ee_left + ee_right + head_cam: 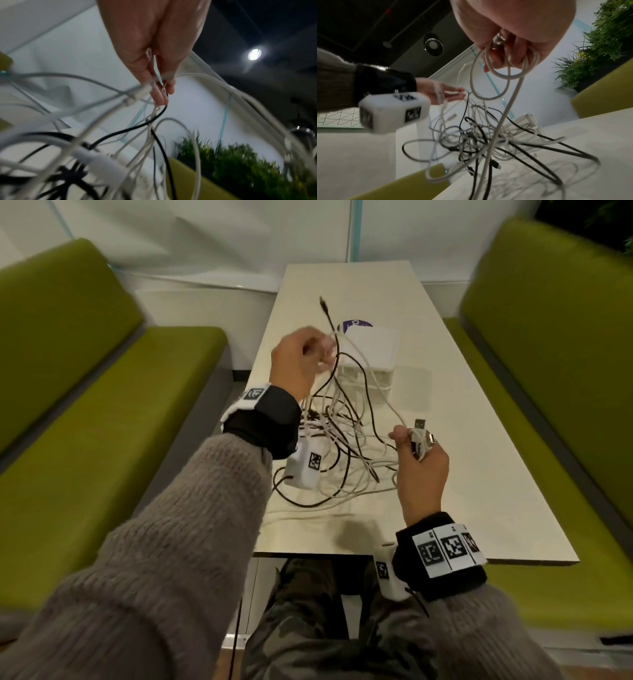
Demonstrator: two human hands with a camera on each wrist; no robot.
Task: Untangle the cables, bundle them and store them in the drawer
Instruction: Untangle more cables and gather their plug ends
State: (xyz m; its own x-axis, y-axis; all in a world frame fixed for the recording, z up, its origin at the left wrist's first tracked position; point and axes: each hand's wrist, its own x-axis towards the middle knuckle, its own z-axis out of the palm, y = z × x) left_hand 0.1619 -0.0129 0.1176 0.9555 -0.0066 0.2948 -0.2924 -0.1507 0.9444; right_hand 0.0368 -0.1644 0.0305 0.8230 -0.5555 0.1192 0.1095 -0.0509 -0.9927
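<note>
Obs: tangle of thin white and black cables (342, 446) heaped on the pale rectangular laminate surface (479, 474), just in front of the small white plastic drawer box (371, 350). Landmark for everything below: that drawer box.

Left hand (298, 361) is raised in front of the box's left side, fingers (158, 94) pinched on several white strands and one black strand lifted out of the heap. A black plug end (323, 302) sticks up past the hand, over the surface beside the box.

Right hand (423, 470) is nearer me than the box, off its right corner, fingers (505, 58) curled round a few loops of thicker white cable; the metal USB plug (420, 424) protrudes above the fist.

Handling, my judgement: cables are light, limp and smooth, with no stiffness to hold a shape. Strands will slide through one another until a plug catches a loop. Pulling hard would likely tighten the knot. Best hold is just behind a plug, where the strain sleeve gives purchase, then feed that end back through the loops.

The box looks closed in the head view; cannot confirm. No finished bundle is visible.
</note>
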